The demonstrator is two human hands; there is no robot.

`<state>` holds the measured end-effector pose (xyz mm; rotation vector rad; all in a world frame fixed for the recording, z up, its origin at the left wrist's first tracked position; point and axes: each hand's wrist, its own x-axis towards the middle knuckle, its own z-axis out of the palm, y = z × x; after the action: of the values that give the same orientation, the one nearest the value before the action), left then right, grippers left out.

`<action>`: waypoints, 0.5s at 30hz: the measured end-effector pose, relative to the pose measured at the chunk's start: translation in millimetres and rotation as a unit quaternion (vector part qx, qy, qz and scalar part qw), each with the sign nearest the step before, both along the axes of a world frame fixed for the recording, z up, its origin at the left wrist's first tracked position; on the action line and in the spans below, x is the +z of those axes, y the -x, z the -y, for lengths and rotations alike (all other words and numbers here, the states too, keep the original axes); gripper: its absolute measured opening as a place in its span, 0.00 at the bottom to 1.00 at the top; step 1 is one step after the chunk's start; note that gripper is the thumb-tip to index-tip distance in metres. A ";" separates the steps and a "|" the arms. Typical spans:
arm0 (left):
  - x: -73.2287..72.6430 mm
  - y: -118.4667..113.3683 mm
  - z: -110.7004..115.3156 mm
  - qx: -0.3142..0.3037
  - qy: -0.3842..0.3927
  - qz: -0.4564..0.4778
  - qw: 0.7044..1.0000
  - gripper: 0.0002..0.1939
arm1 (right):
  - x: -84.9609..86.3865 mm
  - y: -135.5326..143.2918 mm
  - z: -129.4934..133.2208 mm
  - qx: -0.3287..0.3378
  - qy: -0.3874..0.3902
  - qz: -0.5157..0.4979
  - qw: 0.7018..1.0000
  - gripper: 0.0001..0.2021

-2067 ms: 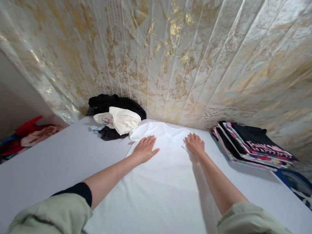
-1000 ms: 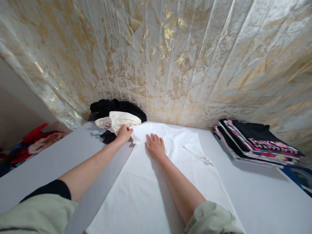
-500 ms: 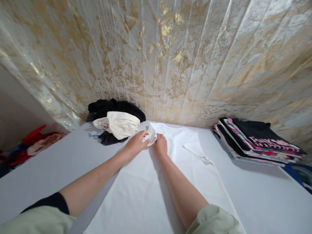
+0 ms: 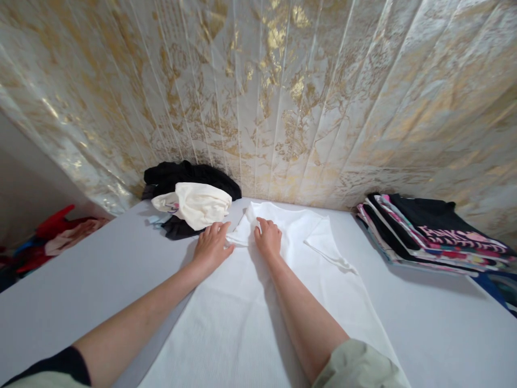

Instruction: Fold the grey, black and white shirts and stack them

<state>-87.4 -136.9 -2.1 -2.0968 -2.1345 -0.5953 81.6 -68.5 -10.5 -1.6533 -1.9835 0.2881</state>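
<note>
A white garment (image 4: pixel 242 312) lies spread over the table, its neck end away from me and a short sleeve folded in on the right. My left hand (image 4: pixel 212 247) rests at its upper left edge beside the left sleeve, fingers apart and holding nothing. On the cloth just right of that sleeve is my right hand (image 4: pixel 268 237), fingers bent and slightly spread, with nothing gripped in them.
Crumpled clothes, a cream one (image 4: pixel 204 206) and a black one (image 4: pixel 194 175), lie at the back left. A stack of folded clothes (image 4: pixel 428 234) stands on the right. Red clothing (image 4: pixel 54 223) is at the far left. A gold-patterned curtain (image 4: pixel 258 97) hangs behind the table (image 4: pixel 97 291).
My left hand has let go of the white sleeve and moved left and down. The sleeve now lies flatter, pointing left. My right hand has opened on the cloth.
</note>
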 end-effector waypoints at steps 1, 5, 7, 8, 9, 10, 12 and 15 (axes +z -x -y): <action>-1.2 2.2 -2.9 0.013 0.018 0.011 1.000 0.26 | -0.6 0.0 0.0 0.001 -0.001 0.004 1.000 0.21; -8.4 11.3 -18.3 0.028 0.074 0.113 0.990 0.13 | -2.5 0.3 -0.9 0.009 -0.002 0.027 1.000 0.23; -11.0 13.1 -23.5 0.025 0.070 0.174 0.982 0.08 | -2.9 0.4 -1.2 0.011 0.002 0.040 0.999 0.24; -11.5 12.9 -24.5 0.018 0.061 0.198 0.978 0.07 | -2.7 0.4 -1.2 0.011 0.006 0.044 0.999 0.24; -11.2 12.3 -24.4 0.006 0.047 0.212 0.976 0.06 | -2.3 0.3 -1.1 0.011 0.009 0.046 0.999 0.24; -10.4 11.3 -23.2 -0.011 0.027 0.216 0.976 0.07 | -1.8 0.1 -1.0 0.011 0.012 0.046 0.999 0.24; -7.3 8.9 -18.3 -0.053 -0.019 0.190 0.980 0.09 | -0.5 -0.3 -0.7 0.010 0.014 0.043 0.999 0.24; -2.5 6.0 -8.3 -0.093 -0.061 0.124 0.986 0.11 | 0.5 -1.0 -1.1 0.003 0.015 0.036 0.999 0.24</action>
<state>-93.4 -128.6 -4.6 -2.2719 -1.9675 -1.0314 82.5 -67.4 -10.0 -1.6981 -2.0461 0.2644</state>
